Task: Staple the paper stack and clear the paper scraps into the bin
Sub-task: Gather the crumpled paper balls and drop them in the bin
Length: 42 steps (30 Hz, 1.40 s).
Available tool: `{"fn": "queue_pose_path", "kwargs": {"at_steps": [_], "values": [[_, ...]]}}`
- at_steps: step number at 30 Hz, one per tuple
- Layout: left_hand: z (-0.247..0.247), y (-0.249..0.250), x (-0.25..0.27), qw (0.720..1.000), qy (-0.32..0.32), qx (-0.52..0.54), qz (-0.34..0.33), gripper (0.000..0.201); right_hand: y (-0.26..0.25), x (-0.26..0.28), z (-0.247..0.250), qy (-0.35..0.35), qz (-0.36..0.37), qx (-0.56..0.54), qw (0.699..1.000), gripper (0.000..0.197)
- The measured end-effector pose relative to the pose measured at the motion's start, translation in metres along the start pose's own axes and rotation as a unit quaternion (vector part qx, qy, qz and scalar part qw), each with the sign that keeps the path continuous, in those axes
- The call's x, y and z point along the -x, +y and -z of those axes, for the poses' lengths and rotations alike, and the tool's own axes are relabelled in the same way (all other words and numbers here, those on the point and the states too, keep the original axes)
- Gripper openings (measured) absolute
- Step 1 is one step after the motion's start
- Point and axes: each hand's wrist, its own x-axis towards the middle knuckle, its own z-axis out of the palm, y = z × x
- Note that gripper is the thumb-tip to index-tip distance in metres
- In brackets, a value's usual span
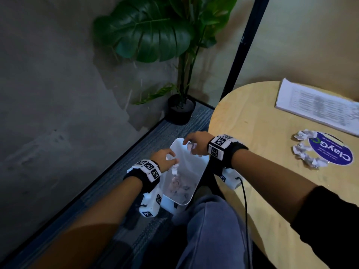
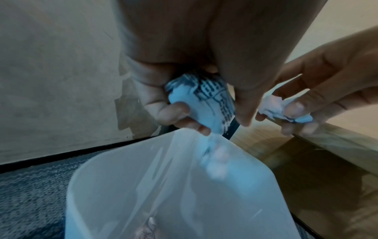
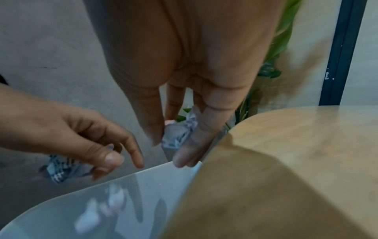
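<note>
In the head view, the left hand (image 1: 165,158) and the right hand (image 1: 196,143) are hovering over the white bin (image 1: 200,171), each pinching a crumpled paper scrap; a blurred piece is dropping below the left fingers; more scraps (image 1: 305,150) are lying on the round table (image 1: 252,117) beside the bin, with the paper stack (image 1: 314,107) farther from the bin.

In the left wrist view, the left hand's fingers (image 2: 174,113) are curling round a printed scrap (image 2: 204,100) just above the bin's rim (image 2: 122,150); it could be falling outside if released this near the edge.

In the right wrist view, the right hand's fingertips (image 3: 184,155) are gripping a scrap (image 3: 180,132) over the bin's far rim, beside the table edge; letting go here is risking a bounce onto the carpet.
</note>
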Motion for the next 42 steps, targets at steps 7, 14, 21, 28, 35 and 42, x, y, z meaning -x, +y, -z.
{"fn": "queue_pose_path", "kwargs": {"at_steps": [7, 14, 21, 28, 35, 42], "values": [[0.000, 0.006, -0.004, 0.995, -0.013, 0.098, 0.033, 0.035, 0.004, 0.004, 0.001, 0.006, 0.009, -0.017, 1.000, 0.039], [0.002, 0.020, -0.002, 0.989, -0.016, 0.144, 0.021, 0.036, 0.018, 0.029, 0.009, 0.091, 0.014, -0.096, 0.991, 0.032], [-0.004, 0.048, 0.004, 0.994, 0.012, 0.096, -0.053, 0.027, 0.057, 0.077, 0.017, 0.174, -0.018, -0.180, 0.968, 0.029], [-0.006, 0.112, 0.005, 0.986, -0.019, 0.060, -0.157, 0.016, 0.124, 0.133, 0.010, 0.270, -0.132, -0.196, 0.934, 0.024], [-0.026, 0.195, 0.001, 0.969, -0.034, -0.055, -0.237, 0.021, 0.205, 0.169, 0.006, 0.337, -0.288, -0.124, 0.888, 0.026], [-0.077, 0.262, -0.011, 0.955, -0.094, -0.127, -0.249, 0.032, 0.246, 0.177, 0.012, 0.218, -0.351, -0.137, 0.900, 0.057]]}}
